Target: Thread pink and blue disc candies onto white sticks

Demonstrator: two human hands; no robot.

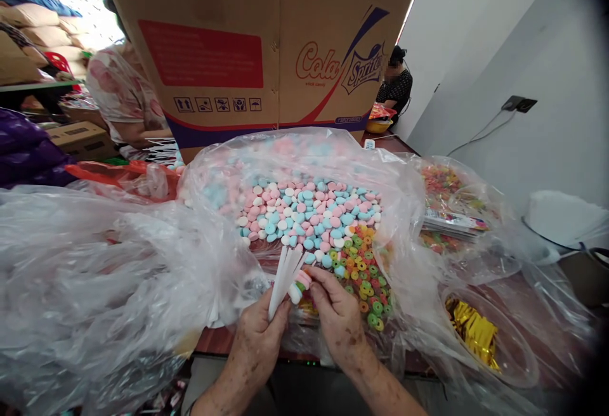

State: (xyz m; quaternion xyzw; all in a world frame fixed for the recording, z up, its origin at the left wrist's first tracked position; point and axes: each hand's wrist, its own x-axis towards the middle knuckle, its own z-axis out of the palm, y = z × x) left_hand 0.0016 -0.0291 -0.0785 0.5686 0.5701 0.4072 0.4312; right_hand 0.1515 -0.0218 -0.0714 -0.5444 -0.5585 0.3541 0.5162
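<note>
Candy cluster [299,285] between left hand [258,326], gripping white strips [283,278], and right hand [339,318], pinching it, loose sweets [309,210] beyond both hands.

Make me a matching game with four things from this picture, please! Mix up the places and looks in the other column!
Things
1. Long thin white sticks
2. Shiny gold foil strips
3. Small ring-shaped colourful candies
4. Tall brown cardboard box

Places and looks
A. Printed with "Cola"
B. In the left hand
C. Beside round pastel candies
D. In a clear round plastic dish

Pairs: 1-B, 2-D, 3-C, 4-A
</note>
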